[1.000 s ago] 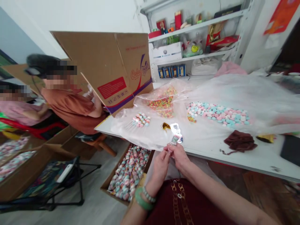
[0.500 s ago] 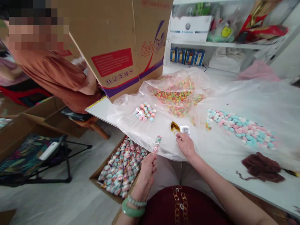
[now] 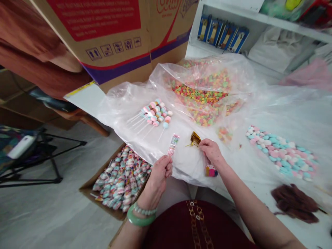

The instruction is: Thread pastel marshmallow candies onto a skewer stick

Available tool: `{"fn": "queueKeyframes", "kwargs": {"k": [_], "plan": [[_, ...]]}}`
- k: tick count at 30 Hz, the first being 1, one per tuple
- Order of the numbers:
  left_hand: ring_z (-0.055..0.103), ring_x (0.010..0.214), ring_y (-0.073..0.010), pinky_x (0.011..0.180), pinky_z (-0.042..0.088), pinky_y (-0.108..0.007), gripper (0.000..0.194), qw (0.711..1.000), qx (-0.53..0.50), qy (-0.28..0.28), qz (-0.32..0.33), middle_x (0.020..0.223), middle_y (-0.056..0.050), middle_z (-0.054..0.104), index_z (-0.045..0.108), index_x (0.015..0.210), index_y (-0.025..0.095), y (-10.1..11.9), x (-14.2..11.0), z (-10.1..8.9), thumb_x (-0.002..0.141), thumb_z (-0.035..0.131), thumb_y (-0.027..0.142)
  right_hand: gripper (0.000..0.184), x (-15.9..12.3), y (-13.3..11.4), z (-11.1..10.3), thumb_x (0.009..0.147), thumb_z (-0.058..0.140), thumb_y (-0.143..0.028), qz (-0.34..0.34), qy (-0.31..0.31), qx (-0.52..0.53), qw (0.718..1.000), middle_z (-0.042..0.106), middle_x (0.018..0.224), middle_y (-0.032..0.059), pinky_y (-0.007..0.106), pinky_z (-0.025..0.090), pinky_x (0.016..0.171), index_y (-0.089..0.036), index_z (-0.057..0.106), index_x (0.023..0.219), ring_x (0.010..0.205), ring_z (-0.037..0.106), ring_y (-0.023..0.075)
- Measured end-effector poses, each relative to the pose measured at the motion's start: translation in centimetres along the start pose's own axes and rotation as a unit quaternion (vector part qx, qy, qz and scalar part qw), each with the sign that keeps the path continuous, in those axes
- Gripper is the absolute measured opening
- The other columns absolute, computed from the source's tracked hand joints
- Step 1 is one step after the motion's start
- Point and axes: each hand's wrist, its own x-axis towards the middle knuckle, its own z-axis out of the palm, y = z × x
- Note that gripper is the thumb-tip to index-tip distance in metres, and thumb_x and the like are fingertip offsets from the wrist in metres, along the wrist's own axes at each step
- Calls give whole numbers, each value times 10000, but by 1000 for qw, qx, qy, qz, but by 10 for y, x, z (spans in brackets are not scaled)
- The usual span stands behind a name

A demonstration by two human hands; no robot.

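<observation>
My left hand (image 3: 160,171) pinches a small printed candy wrapper (image 3: 173,144) upright at the table's near edge. My right hand (image 3: 211,150) is closed on a bundle of gold twist ties (image 3: 194,138) lying on the clear plastic sheet (image 3: 124,107); a small packet with pink candy (image 3: 210,171) lies under its wrist. A cluster of pastel lollipops on sticks (image 3: 155,113) rests on the sheet just beyond my left hand. Further back is a clear bag of small multicoloured ring candies (image 3: 201,95).
A large cardboard box (image 3: 114,34) stands at the table's far left. On the floor below sits an open box of wrapped lollipops (image 3: 121,181). Pink, blue and white candies (image 3: 282,152) and a brown cloth pouch (image 3: 294,202) lie right. Another person's brown sleeve (image 3: 31,41) shows upper left.
My hands parted: the left kept the wrapper and moved left, the right reached forward to the gold twist ties. The view tilted down and closer to the table.
</observation>
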Motion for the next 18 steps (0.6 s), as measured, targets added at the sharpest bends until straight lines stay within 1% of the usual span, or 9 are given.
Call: {"fn": "queueKeyframes", "kwargs": {"k": [3, 6, 8, 9, 11, 13, 15, 16, 18], "plan": [[268, 338, -20, 364, 184, -177, 285, 1000, -7, -8, -5, 439, 94, 356, 451, 626, 170, -1, 2, 6, 649, 662, 360, 212, -6, -2, 0, 767, 434, -208, -33, 9, -29, 999, 611, 714, 1, 243, 396, 594, -203, 643, 802, 677, 560, 152], [269, 337, -20, 369, 192, -176, 277, 1000, 5, -10, -9, 437, 93, 358, 461, 633, 166, -2, -1, 10, 655, 655, 363, 204, -12, -11, 5, 801, 449, -181, -88, 11, -136, 987, 611, 931, 47, 249, 386, 641, -207, 640, 868, 788, 563, 160], [271, 333, -19, 372, 190, -175, 277, 1000, 18, -12, -17, 433, 94, 356, 472, 643, 163, -2, -4, 11, 665, 648, 375, 227, -12, -17, 8, 838, 419, -176, -91, 11, -170, 981, 600, 996, 63, 252, 373, 635, -205, 635, 902, 789, 558, 157], [271, 332, -19, 373, 188, -175, 277, 999, 22, -13, -19, 430, 95, 353, 474, 646, 163, -2, -6, 11, 668, 646, 379, 229, -11, -18, 9, 844, 413, -178, -85, 14, -161, 983, 604, 985, 61, 253, 369, 635, -203, 637, 883, 785, 555, 156], [275, 333, -20, 373, 186, -176, 272, 1000, 21, -12, -16, 433, 93, 357, 473, 646, 162, 0, -9, 9, 669, 645, 372, 193, -8, -18, 8, 817, 449, -196, -63, 24, -88, 994, 616, 875, 36, 250, 360, 634, -204, 641, 793, 766, 542, 155], [279, 339, -22, 372, 192, -177, 255, 1000, 14, -4, -6, 440, 89, 367, 472, 646, 163, 2, -11, 7, 670, 639, 354, 114, -5, -15, 5, 745, 519, -224, -10, 25, 71, 997, 582, 706, -3, 238, 340, 586, -205, 626, 711, 682, 511, 142], [283, 344, -24, 371, 201, -178, 232, 1000, 8, 6, 2, 446, 86, 376, 474, 646, 163, 4, -12, 5, 674, 627, 335, 77, -3, -11, 1, 679, 561, -265, 49, 6, 231, 972, 498, 561, -42, 224, 296, 503, -202, 604, 674, 552, 443, 116], [284, 344, -25, 369, 204, -178, 222, 1000, 8, 9, 3, 446, 85, 377, 475, 645, 163, 4, -13, 5, 675, 620, 330, 94, -3, -9, -1, 653, 573, -289, 70, -9, 288, 955, 458, 514, -58, 220, 265, 463, -199, 595, 670, 492, 396, 103], [283, 343, -26, 368, 209, -179, 213, 1000, 9, 8, 1, 441, 84, 375, 482, 644, 162, 4, -13, 7, 676, 611, 328, 158, -3, -5, -6, 606, 592, -330, 90, -35, 342, 935, 409, 460, -78, 219, 204, 408, -190, 587, 678, 410, 310, 82]]}}
